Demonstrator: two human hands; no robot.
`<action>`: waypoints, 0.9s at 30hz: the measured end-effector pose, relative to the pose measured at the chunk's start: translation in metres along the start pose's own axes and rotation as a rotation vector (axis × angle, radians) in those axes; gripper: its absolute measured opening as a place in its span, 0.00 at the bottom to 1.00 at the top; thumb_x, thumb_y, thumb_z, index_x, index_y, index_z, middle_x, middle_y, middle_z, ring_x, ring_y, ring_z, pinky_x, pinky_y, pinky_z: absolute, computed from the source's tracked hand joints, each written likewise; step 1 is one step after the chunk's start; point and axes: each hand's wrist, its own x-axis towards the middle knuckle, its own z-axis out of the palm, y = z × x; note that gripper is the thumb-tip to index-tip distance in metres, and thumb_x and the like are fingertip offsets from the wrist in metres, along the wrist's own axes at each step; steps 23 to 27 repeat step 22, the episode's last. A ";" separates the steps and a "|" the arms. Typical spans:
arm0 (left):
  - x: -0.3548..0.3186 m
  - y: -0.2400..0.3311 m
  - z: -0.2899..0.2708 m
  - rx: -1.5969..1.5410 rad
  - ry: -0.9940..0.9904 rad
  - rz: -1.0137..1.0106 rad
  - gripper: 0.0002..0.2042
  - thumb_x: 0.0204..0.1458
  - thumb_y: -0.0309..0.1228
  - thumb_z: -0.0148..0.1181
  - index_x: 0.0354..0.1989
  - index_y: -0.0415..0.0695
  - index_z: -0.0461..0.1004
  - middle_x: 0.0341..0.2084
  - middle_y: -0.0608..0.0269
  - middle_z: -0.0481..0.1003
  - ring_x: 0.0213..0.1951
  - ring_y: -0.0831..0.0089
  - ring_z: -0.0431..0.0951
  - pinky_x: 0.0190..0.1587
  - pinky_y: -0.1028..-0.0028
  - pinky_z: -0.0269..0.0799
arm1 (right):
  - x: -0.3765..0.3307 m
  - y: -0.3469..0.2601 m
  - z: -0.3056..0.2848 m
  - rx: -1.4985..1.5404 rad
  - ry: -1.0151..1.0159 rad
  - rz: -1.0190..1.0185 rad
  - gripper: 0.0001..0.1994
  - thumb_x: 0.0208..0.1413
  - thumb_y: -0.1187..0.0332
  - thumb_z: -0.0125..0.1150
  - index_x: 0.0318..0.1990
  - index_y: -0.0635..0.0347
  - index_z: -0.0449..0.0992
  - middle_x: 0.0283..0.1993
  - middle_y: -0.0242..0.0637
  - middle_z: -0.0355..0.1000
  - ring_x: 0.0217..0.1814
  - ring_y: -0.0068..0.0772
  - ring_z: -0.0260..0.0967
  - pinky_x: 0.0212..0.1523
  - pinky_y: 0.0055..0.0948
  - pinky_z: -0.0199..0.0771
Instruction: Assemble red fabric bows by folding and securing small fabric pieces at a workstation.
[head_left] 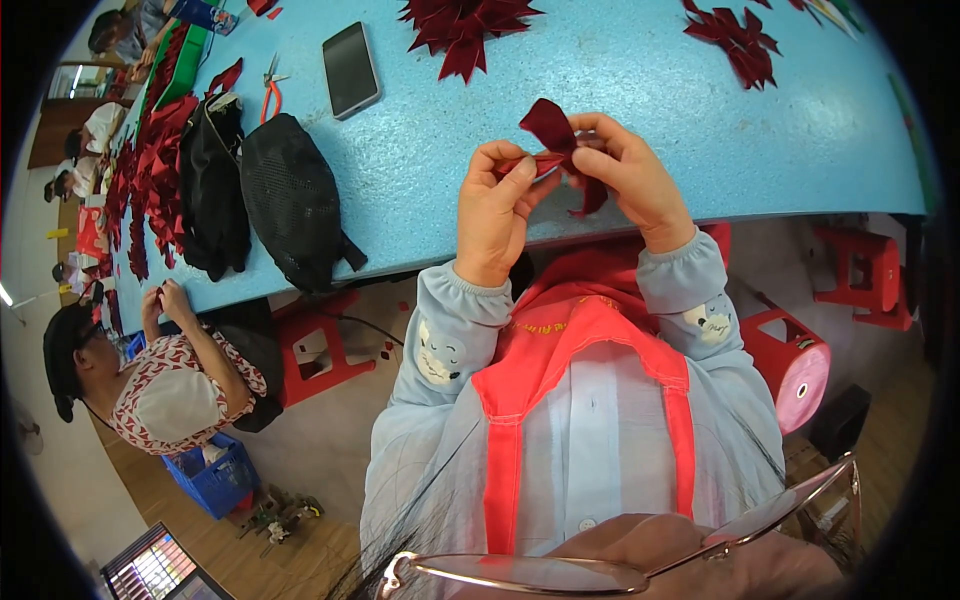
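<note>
Over the near edge of the blue table [420, 190], both my hands are closed on a dark red velvet ribbon bow [549, 124]. My left hand [497, 205] pinches a folded end of it between thumb and fingers. With thumb and fingertips, my right hand [632, 175] grips the bow near its middle. One loop stands up above the fingers and a tail hangs below them. Part of the ribbon is hidden behind my fingers. Beyond my hands lie a large pointed dark red bow cluster [468, 30] and a second cluster [735, 45] farther right.
To the left lie a black phone [351, 70], red-handled pliers [271, 98], a black mesh bag [290, 200], another black bag [212, 190] and heaped red ribbon pieces [165, 160]. A co-worker [165, 380] sits at the left. Red stools [325, 345] stand below the table.
</note>
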 end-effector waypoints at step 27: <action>-0.006 0.001 0.010 0.156 -0.022 -0.209 0.20 0.50 0.25 0.56 0.52 0.42 0.61 0.44 0.58 0.70 0.45 0.64 0.73 0.46 0.69 0.71 | -0.019 -0.012 -0.001 -0.131 -0.110 -0.205 0.22 0.49 0.77 0.48 0.55 0.59 0.62 0.51 0.36 0.66 0.46 0.23 0.66 0.38 0.19 0.69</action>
